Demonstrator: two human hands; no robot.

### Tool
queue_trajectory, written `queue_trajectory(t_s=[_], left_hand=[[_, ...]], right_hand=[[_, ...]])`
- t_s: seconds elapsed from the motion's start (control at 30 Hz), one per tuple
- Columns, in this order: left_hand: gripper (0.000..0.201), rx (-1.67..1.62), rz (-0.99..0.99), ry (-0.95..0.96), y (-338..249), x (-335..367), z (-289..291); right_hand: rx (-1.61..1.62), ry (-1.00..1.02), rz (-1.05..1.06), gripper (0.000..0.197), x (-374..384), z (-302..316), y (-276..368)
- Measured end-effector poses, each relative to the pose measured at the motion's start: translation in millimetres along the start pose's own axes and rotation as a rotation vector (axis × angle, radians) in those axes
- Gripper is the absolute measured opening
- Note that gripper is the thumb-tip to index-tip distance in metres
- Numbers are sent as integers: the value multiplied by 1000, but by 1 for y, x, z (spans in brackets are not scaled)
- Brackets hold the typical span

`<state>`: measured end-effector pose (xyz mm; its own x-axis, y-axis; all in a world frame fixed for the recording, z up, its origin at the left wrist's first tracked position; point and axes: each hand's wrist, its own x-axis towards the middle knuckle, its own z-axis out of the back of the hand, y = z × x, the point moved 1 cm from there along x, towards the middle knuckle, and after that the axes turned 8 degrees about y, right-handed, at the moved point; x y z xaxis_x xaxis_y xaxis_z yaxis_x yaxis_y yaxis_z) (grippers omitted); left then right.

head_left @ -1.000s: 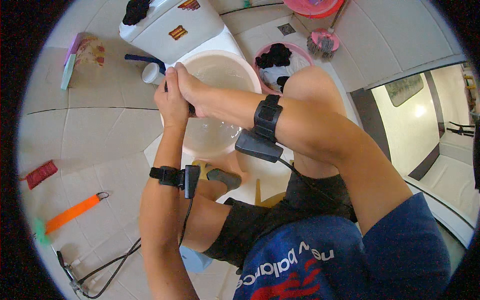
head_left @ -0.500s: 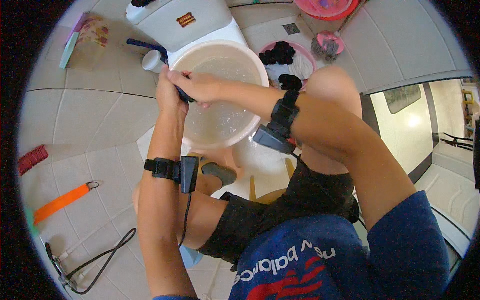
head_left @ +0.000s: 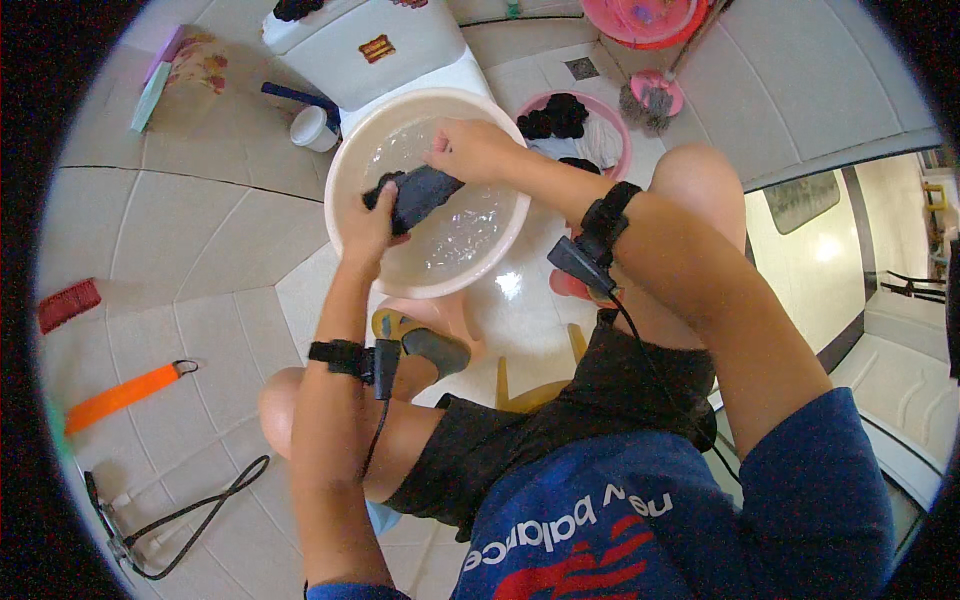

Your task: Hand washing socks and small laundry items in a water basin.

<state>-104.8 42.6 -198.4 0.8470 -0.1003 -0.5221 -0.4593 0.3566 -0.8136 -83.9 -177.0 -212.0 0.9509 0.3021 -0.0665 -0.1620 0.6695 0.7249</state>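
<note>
A dark sock is stretched between my hands over a large cream basin of water. My left hand is closed on its bunched left end, thumb on top. Fingers curled, my right hand grips the other end, which lies flatter and wider. The water below is cloudy, with ripples and glints. Beyond my right hand, a pink basin on the floor holds black pieces and white cloth.
The cream basin rests on a pinkish support before a white toilet. A white dipper lies left of it. A red brush, an orange strip and a shower hose are at left; a grey-bristled brush is at far right.
My hands were close together, squeezing the bunched sock near the basin's left rim. Now they are apart, the right one further right, and the sock is spread between them.
</note>
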Motion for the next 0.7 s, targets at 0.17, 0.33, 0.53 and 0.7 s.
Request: queue_trajectory(t_s=[0.17, 0.33, 0.53, 0.7], left_hand=[[46, 1190, -649, -395, 50, -2, -16], [56, 1165, -356, 110, 71, 15, -15], [68, 963, -301, 139, 89, 17, -19], [52, 664, -230, 62, 91, 41, -10]], right_hand=[[-519, -55, 16, 28, -25, -26, 3], [-517, 224, 231, 27, -42, -67, 5], [-542, 304, 133, 28, -34, -80, -9], [-441, 654, -115, 31, 11, -85, 12]])
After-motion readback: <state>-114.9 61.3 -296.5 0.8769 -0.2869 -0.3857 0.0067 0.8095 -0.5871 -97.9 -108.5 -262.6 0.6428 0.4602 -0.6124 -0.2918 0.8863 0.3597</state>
